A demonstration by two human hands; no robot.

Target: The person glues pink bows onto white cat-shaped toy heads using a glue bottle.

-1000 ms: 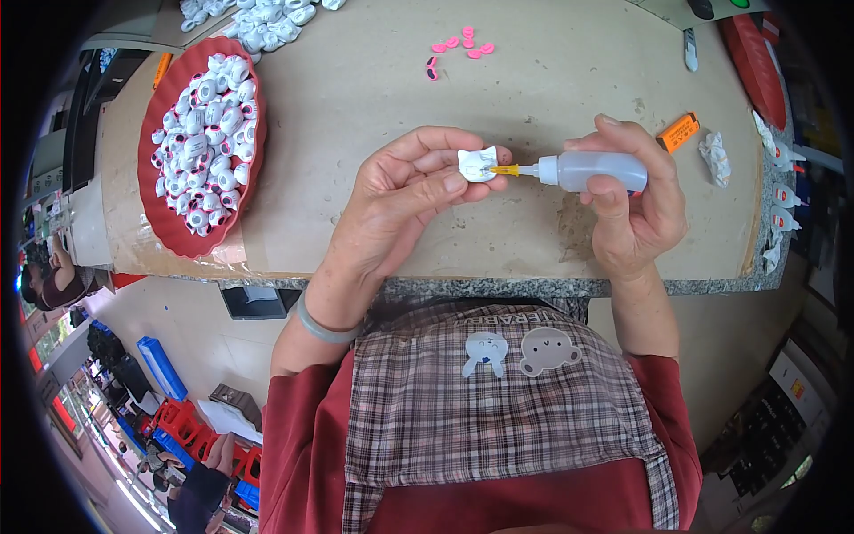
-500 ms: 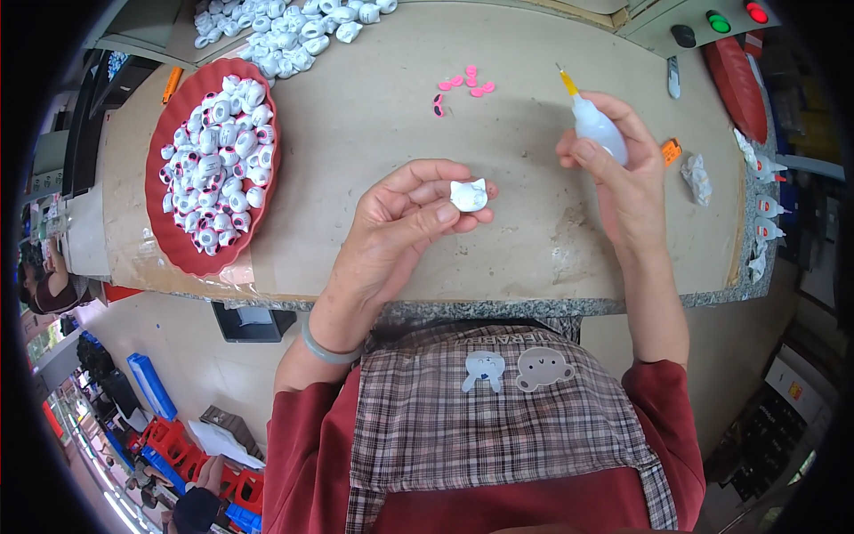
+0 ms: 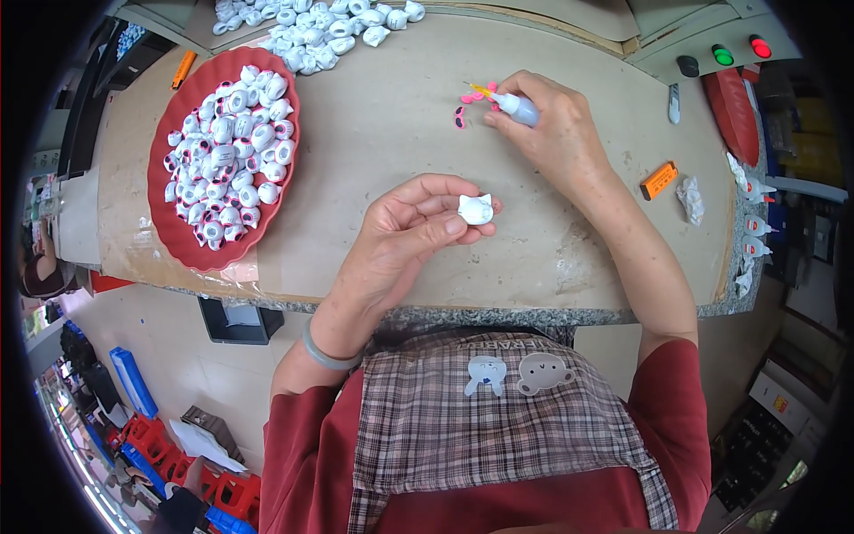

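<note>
My left hand (image 3: 396,231) pinches a small white cat-head piece (image 3: 476,209) with two pointed ears between thumb and fingers, above the middle of the table. My right hand (image 3: 562,129) grips a small white squeeze bottle (image 3: 519,109) with a yellow needle tip, tilted so that the tip points left. Around that tip lie several tiny pink sunglasses pieces, partly hidden by the bottle and hand. One pair of pink sunglasses (image 3: 460,117) with dark lenses lies nearest to me. Whether the needle touches any piece cannot be made out.
At left stands a red scalloped tray (image 3: 165,227) heaped with white heads wearing pink glasses. Plain white heads (image 3: 307,44) are piled at the back. Toward the right lie an orange box-like item (image 3: 659,181), crumpled tissue (image 3: 690,200) and several small bottles (image 3: 756,225) along the edge.
My right hand has swung left and away from me with the squeeze bottle, from the right side to over the pink sunglasses. My left hand still holds the cat-head piece, almost in place.
</note>
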